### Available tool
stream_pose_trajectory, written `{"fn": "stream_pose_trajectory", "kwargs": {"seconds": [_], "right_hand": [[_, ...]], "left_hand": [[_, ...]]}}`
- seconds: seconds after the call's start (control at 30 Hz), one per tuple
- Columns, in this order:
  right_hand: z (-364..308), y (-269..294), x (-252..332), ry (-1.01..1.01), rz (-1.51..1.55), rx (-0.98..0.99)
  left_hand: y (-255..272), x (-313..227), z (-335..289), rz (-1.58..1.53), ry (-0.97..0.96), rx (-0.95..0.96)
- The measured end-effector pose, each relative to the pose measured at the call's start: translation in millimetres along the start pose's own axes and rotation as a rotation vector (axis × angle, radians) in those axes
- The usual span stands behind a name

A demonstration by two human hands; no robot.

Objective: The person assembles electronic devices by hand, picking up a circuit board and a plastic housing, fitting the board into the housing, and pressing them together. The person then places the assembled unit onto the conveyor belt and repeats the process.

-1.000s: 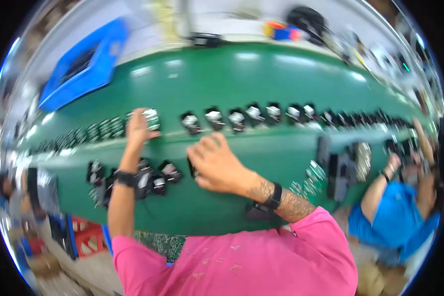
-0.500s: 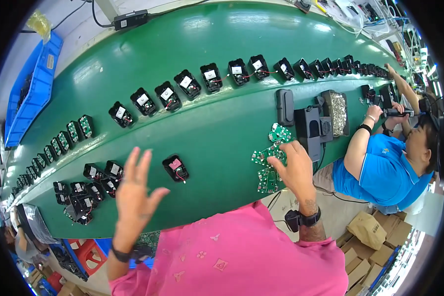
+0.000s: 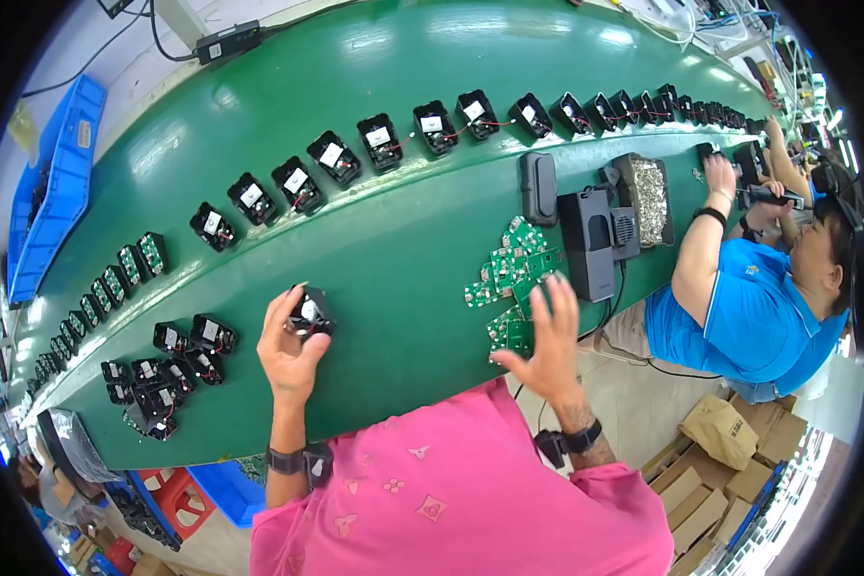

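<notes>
My left hand (image 3: 293,350) has its thumb and fingers around a small black plastic housing (image 3: 313,309) at the middle left of the bench. Part of the housing is covered by the fingers, and its inside is hard to make out. My right hand (image 3: 550,350) is open, fingers apart, beside a loose heap of green circuit boards (image 3: 515,264). Nothing shows in its grasp; whether its fingertips touch the nearest boards I cannot tell.
Black housings (image 3: 380,142) line the green bench (image 3: 403,250); more cluster (image 3: 163,379) at left. Board-filled housings (image 3: 151,253) stand behind these. Right are a black case (image 3: 539,188), a dark grey device (image 3: 587,245), a tray of small metal parts (image 3: 651,202) and a seated co-worker (image 3: 754,298).
My left hand has moved right and closed on the single black housing that lay on the bench. My right hand has shifted slightly down, still open. The whole view has shifted a little.
</notes>
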State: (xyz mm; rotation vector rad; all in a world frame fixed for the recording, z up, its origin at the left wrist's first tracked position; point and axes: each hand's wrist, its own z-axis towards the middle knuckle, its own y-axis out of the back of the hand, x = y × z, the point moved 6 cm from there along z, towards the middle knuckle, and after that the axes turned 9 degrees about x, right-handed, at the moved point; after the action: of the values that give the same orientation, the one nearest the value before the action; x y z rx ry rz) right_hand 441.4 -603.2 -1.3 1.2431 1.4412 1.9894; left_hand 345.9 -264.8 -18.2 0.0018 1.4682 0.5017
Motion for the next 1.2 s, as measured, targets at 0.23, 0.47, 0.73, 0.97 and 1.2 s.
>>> {"fn": "stream_pose_trajectory", "kwargs": {"seconds": [0.23,0.47,0.73,0.97,1.2], "right_hand": [[46,-33,26,-0.07,-0.023,0.002],[36,-4,22,0.142,0.048,0.072],[41,15,15,0.199,-0.082,0.278],[73,17,31,0.46,0.076,-0.04],[93,-2,69,-0.115,1.141,0.223]], "left_hand": [[-40,-6,3,-1.16,0.304,0.092],[-44,11,1,-1.216,0.366,-0.018],[-60,-6,5,-0.899,0.424,0.159],[-24,-27,-4,-0.617,0.324,0.027],[-19,-51,10,-0.255,0.114,0.079]]}}
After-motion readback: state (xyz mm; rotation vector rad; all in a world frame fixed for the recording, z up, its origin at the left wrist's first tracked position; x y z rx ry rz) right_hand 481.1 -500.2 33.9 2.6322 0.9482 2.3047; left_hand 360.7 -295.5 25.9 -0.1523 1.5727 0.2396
